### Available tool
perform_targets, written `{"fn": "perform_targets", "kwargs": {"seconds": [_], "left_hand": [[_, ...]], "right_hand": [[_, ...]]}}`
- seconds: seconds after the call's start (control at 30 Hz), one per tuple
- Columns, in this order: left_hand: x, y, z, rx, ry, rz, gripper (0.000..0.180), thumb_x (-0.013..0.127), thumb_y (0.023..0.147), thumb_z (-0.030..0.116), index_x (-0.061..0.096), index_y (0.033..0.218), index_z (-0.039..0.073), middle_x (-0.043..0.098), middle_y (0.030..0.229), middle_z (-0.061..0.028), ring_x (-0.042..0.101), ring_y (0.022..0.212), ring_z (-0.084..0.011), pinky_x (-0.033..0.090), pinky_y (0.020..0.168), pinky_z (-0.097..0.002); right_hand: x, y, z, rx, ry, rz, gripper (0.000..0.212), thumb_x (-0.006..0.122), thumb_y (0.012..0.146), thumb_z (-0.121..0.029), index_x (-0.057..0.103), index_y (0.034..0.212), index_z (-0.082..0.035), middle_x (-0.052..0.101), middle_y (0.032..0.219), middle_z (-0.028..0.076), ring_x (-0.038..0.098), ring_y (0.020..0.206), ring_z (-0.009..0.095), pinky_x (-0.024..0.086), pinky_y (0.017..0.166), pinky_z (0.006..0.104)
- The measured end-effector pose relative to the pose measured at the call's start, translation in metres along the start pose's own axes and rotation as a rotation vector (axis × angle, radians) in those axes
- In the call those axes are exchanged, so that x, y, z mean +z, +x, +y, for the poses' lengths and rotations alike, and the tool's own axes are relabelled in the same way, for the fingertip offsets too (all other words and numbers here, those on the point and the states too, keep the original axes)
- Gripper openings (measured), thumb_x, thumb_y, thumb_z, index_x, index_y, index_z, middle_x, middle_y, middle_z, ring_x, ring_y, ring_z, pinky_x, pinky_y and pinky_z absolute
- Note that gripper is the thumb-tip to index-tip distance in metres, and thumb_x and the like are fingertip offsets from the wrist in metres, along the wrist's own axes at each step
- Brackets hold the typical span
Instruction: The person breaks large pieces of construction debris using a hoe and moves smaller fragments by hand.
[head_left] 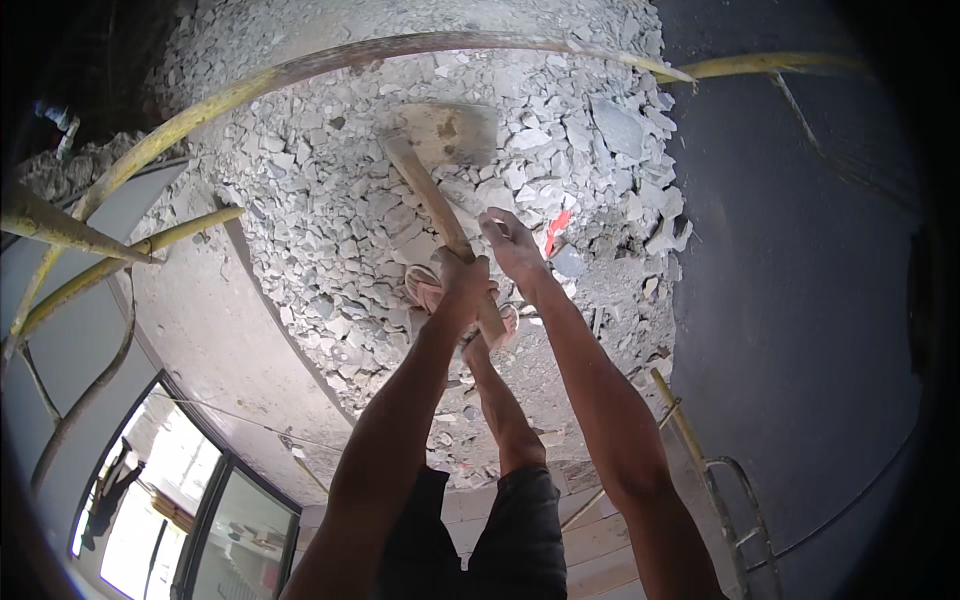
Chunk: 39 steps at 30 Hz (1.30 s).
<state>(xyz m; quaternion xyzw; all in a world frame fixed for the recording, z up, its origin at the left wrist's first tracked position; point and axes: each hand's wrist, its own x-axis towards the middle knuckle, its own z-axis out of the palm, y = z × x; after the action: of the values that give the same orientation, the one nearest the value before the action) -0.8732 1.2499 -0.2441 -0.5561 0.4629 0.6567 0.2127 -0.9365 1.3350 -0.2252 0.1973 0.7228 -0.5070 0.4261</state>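
Observation:
My left hand (pixel 465 279) is closed around the wooden handle of a hoe (pixel 430 197), near its lower end. The hoe's broad, dusty blade (pixel 455 135) lies at the far end, against broken rubble (pixel 335 215). Just right of the handle, my right hand (pixel 512 247) is off the wood, its fingers loosely bent and apart with nothing seen in them. A small red scrap (pixel 557 230) lies on the rubble beside that hand. My sandalled feet show partly beneath the handle.
A yellow scaffold pipe (pixel 240 97) arches across the far side, with more yellow pipes (pixel 150 245) at the left. A metal frame (pixel 740 500) stands at the lower right, along a dark grey wall (pixel 790 300). A window (pixel 150 490) is at the lower left.

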Motion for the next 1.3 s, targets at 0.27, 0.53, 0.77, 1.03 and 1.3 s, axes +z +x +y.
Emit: {"fn": "perform_targets", "kwargs": {"seconds": [0.27,0.53,0.77,1.03,1.3], "left_hand": [[0.003,0.008,-0.032,0.204,0.124,-0.045,0.065,0.073,0.085,0.029,0.028,0.125,0.004,0.058,0.113,-0.0286,0.068,0.092,-0.0375,0.056,0.073,-0.0476],[-0.015,-0.004,-0.047,0.369,0.114,0.006,0.066,0.074,0.084,0.034,0.03,0.125,0.007,0.063,0.102,-0.0286,0.069,0.085,-0.0403,0.055,0.074,-0.0486],[0.018,-0.035,-0.055,0.169,-0.046,-0.015,0.069,0.064,0.086,0.01,0.022,0.141,0.009,0.063,0.082,-0.0224,0.065,0.054,-0.0288,0.052,0.044,-0.0397],[0.13,0.004,-0.079,0.555,-0.279,-0.025,0.075,0.058,0.082,0.001,0.025,0.148,0.008,0.061,0.09,-0.0154,0.063,0.074,-0.0273,0.054,0.062,-0.0359],[0.138,0.168,0.075,0.629,-0.143,-0.001,0.058,0.062,0.08,0.009,0.038,0.132,0.0,0.063,0.079,-0.0225,0.064,0.058,-0.0345,0.053,0.056,-0.044]], "right_hand": [[0.089,0.151,-0.014,0.103,-0.856,-0.371,0.113,0.075,0.074,-0.058,0.021,0.149,0.007,0.046,0.139,0.036,0.05,0.13,0.041,0.046,0.104,0.0429],[0.128,0.152,-0.004,0.02,-0.95,-0.051,0.093,0.071,0.081,-0.018,0.013,0.153,-0.012,0.052,0.13,0.033,0.059,0.117,0.045,0.051,0.093,0.0504],[0.088,0.139,0.009,-0.234,-0.998,-0.012,0.063,0.07,0.08,-0.015,0.035,0.132,-0.006,0.067,0.105,0.029,0.068,0.096,0.044,0.055,0.081,0.0515],[-0.011,0.167,-0.07,-0.555,-0.42,-0.142,0.048,0.064,0.087,-0.008,0.043,0.129,0.0,0.061,0.075,0.01,0.058,0.051,0.015,0.048,0.041,0.0315],[-0.022,0.351,-0.21,-0.771,-0.766,0.237,0.068,0.07,0.085,-0.032,0.037,0.131,0.005,0.065,0.11,0.03,0.068,0.1,0.04,0.057,0.085,0.0431]]}}
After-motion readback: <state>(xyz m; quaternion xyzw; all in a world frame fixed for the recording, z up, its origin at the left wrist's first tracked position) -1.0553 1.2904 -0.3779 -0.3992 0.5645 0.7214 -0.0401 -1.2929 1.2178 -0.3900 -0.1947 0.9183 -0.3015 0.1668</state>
